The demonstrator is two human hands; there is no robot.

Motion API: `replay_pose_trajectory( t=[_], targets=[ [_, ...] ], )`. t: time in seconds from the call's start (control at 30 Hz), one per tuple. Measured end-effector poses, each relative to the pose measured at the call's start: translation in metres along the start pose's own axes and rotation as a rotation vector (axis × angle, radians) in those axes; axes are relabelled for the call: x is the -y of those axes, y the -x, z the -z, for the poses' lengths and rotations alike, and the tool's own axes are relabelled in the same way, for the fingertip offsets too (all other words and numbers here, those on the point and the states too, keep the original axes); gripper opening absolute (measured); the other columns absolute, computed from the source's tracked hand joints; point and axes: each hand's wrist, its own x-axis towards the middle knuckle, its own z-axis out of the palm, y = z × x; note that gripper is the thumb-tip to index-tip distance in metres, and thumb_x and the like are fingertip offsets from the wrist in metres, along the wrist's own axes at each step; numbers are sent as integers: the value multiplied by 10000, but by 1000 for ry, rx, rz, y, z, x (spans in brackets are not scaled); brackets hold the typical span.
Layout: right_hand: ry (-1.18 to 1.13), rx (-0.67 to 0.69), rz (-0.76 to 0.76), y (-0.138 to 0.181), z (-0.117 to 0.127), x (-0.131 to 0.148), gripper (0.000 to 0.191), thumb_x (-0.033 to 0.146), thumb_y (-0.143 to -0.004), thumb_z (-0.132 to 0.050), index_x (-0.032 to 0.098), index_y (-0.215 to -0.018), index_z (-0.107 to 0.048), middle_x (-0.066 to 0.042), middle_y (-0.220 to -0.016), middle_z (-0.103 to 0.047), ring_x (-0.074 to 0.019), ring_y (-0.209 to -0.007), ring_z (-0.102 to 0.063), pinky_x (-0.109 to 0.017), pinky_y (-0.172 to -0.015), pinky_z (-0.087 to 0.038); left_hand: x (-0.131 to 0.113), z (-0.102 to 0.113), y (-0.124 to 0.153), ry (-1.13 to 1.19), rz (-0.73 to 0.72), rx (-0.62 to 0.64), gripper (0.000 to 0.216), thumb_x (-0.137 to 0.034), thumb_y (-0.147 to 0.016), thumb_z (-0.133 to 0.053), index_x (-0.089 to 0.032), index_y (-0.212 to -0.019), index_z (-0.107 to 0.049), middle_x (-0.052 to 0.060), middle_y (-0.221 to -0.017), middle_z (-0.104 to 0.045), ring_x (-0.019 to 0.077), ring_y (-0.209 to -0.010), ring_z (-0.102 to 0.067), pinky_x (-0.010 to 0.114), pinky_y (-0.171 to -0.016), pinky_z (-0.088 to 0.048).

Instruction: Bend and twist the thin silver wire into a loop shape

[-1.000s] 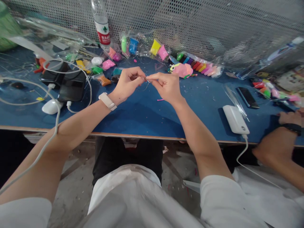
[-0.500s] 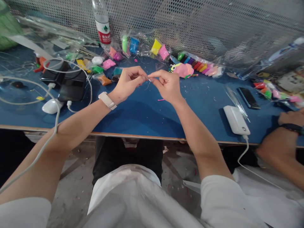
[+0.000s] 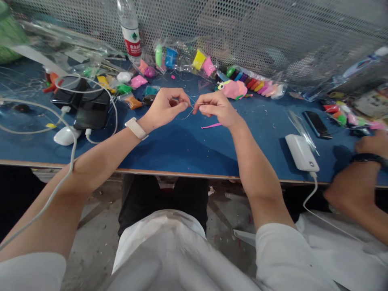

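Over the blue table (image 3: 182, 149), my left hand (image 3: 165, 107) and my right hand (image 3: 216, 108) each pinch an end of a thin silvery wire (image 3: 189, 110), which sags in a small loop between them. A white watch band sits on my left wrist. A thin pink strip (image 3: 211, 126) lies on the table just under my right hand. Behind my right hand rests a pink clay figure (image 3: 233, 89) with green and yellow bits.
Small bags of coloured clay (image 3: 200, 60) and a water bottle (image 3: 130, 32) line the mesh wall. Phones (image 3: 91, 111), white cables and a white mouse (image 3: 64, 136) lie left. A white power bank (image 3: 300, 152) and a dark phone (image 3: 317, 124) lie right, near another person's arm (image 3: 357, 182).
My hands have drawn slightly apart, showing more of the wire loop. My right hand shifted right, uncovering the pink strip. The other person's hand at the right edge moved up a little.
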Motion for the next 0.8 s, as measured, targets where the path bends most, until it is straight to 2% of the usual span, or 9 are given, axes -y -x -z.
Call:
replay_pose_trajectory(
  t=[0.17, 0.4, 0.63, 0.8],
  targets=[
    [165, -96, -4, 1, -4, 7, 592, 801, -1005, -655, 247, -821, -754, 46, -568, -460, -124, -552, -344, -319, -550, -306, 0, -1, 0, -16, -9, 1, 141, -318, -904, -835, -195, -854, -788, 40, -786, -728, 118, -680, -582, 241, -558, -415],
    [293, -162, 38, 1, -7, 6, 610, 840, -998, -632, 252, -868, -732, 15, -695, -602, -139, -638, -462, -325, -630, -417, -3, -3, 2, -27, -17, 1, 192, -360, -938, -816, -186, -862, -787, 43, -805, -748, 119, -696, -607, 234, -572, -442],
    [190, -118, -18, -2, -9, 3, 608, 858, -977, -638, 263, -889, -729, 15, -713, -570, -146, -641, -419, -317, -623, -460, -8, -2, 3, -79, -40, -20, 81, -296, -911, -806, -221, -879, -799, 33, -795, -728, 108, -599, -498, 286, -550, -399],
    [105, -119, -7, -5, -9, -8, 591, 848, -971, -659, 262, -914, -716, 23, -727, -561, -143, -660, -444, -292, -642, -488, -14, -4, 5, -132, -73, -77, 100, -302, -912, -806, -239, -846, -764, 21, -764, -700, 99, -547, -429, 313, -542, -355]
  ],
)
